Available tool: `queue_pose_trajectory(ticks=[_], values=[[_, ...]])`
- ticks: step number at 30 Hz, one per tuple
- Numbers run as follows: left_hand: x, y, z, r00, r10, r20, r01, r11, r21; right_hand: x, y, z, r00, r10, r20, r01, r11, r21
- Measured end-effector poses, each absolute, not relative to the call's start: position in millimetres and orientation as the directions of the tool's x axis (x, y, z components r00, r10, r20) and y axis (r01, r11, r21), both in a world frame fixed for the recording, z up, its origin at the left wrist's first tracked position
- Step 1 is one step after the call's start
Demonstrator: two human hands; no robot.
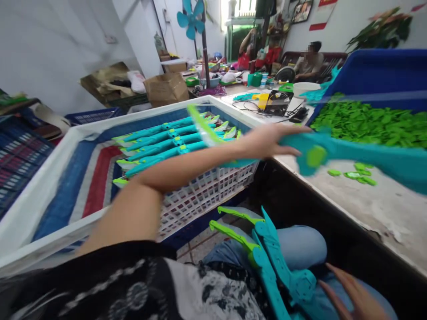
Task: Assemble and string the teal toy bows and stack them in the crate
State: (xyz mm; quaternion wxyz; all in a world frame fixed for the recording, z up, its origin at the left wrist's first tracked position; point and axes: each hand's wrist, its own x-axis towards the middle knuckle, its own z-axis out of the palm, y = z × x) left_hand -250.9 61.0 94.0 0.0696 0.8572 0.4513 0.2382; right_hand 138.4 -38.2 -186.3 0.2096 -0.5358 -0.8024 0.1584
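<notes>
A blue fan [191, 19] shows beside a dark pole [205, 49], pale walls [63, 53] around it. Right of the fan, a barred window [246, 7] glows bright — farther right, a framed picture [302, 12] above a dark bench [335, 58]. Nearer than the fan, tiled floor [196, 252].

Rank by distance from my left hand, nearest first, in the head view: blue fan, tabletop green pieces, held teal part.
1. Held teal part, in the left hand.
2. Tabletop green pieces, to the right.
3. Blue fan, far back left.
</notes>
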Motion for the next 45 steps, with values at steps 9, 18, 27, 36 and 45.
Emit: queue_pose_trajectory(ticks=[9, 18, 27, 36, 45], values=[[-466, -30, 63, -0.344, 0.933, 0.106, 0.854, 0.264, 0.449, 92, -82, -214, -0.23, 0.901, -0.368, 0.844, -0.004, -0.536], [-487, -44, 1, -0.312, 0.949, -0.052, 0.856, 0.305, 0.418, 91, -92, -196, -0.199, 0.921, -0.334, 0.929, 0.069, -0.363], [-400, -22, 40, -0.115, 0.905, 0.41, 0.976, 0.026, 0.216, 112, -21, -190, -0.25, 0.966, -0.062, 0.963, 0.242, -0.119], [-138, 139, -59, 0.506, 0.837, 0.208, 0.725, -0.544, 0.423, 116, 0, -176, -0.308, 0.914, 0.264, 0.91, 0.364, -0.199], [22, 365, -115, 0.357, 0.929, 0.1, 0.876, -0.37, 0.31, 178, 98, -129, 0.014, 0.818, 0.575, 0.945, 0.178, -0.276]])
